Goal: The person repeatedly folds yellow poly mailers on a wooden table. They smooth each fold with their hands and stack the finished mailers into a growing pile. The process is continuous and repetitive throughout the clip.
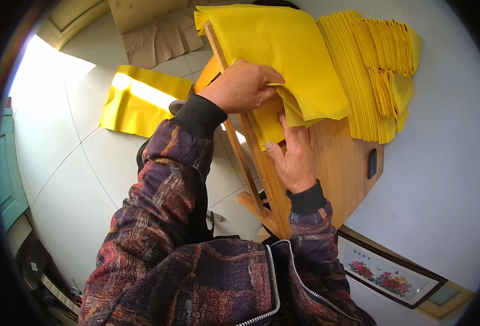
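A stack of thin yellow sheets [280,40], paper or fabric, lies over the far part of a wooden table [333,163]. My left hand [248,85] pinches the near edge of an upper sheet between thumb and fingers and holds it lifted and curled. Below that raised edge, my right hand [295,150] is spread with its thumb apart. Its fingers reach under the lifted sheet by the lower yellow layer [266,128], and some fingertips are partly hidden.
Folded yellow bundles [358,77] are piled along the wall side. A dark flat object [372,164] lies near the table's right edge. On the tiled floor are a yellow sheet [142,102] and brown paper [162,38]. A wooden bar [244,163] runs beside the table; a framed flower picture [386,269] stands lower right.
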The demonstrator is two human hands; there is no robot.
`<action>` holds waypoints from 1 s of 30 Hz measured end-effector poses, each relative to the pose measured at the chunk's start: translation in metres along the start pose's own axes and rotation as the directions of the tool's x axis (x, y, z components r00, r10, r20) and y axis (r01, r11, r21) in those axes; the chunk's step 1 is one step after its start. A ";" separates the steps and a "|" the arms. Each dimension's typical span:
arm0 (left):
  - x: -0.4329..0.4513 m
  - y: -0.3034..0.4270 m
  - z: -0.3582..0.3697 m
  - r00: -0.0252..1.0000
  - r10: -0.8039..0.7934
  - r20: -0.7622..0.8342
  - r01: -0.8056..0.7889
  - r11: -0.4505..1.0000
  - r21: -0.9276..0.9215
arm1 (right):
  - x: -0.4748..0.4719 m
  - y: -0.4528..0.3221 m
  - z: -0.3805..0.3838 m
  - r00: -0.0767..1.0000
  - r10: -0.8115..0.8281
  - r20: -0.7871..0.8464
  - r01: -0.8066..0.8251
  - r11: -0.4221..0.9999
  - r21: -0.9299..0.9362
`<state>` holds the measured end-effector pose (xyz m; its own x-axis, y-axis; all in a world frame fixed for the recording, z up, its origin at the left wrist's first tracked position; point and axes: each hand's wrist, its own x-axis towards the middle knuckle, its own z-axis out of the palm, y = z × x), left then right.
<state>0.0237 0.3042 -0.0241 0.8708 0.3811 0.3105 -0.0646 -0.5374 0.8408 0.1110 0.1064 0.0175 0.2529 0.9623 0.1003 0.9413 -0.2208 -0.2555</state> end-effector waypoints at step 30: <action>0.003 0.017 -0.007 0.976 -0.203 0.076 0.212 0.967 -0.144 | -0.159 0.284 -0.054 0.721 0.655 -0.225 -0.689 0.713 -0.132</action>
<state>0.0219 0.3019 -0.0061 0.9002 0.4242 0.0989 0.0522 -0.3304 0.9424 0.3505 -0.1180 -0.0195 0.8492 0.5139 0.1213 0.5266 -0.8410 -0.1241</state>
